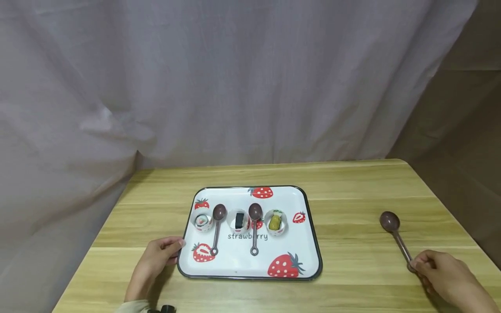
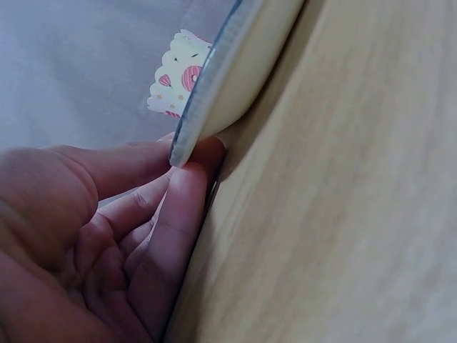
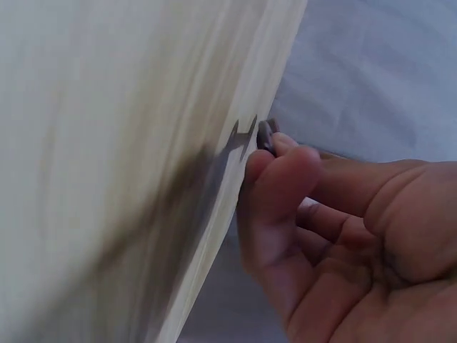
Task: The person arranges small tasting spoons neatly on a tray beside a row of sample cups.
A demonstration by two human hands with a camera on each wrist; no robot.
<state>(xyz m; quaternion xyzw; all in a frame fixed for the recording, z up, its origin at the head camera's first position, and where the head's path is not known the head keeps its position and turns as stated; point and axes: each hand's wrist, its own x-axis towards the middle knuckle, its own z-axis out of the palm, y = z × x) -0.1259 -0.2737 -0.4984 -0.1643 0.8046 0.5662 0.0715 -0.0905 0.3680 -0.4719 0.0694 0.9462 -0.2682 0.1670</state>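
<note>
My left hand [image 1: 155,257] pinches the left rim of a white strawberry-print tray [image 1: 227,267], thumb above and fingers beneath the edge in the left wrist view. Far to the right, my right hand [image 1: 446,274] pinches the handle end of a brown spoon [image 1: 390,221] over the table. Two similar brown spoons lie on the tray, a left one [image 1: 219,212] and a right one [image 1: 255,211]. Between and beside them stand three paper cups: one with a sushi roll [image 1: 202,221], one with a black-wrapped piece [image 1: 239,221], one with a yellow-green piece [image 1: 275,221].
The wooden table [image 1: 352,248] runs under everything, its right edge sloping down past my right hand. A grey curtain [image 1: 250,87] hangs behind it. Part of a small black object [image 1: 167,309] shows at the bottom near my left sleeve.
</note>
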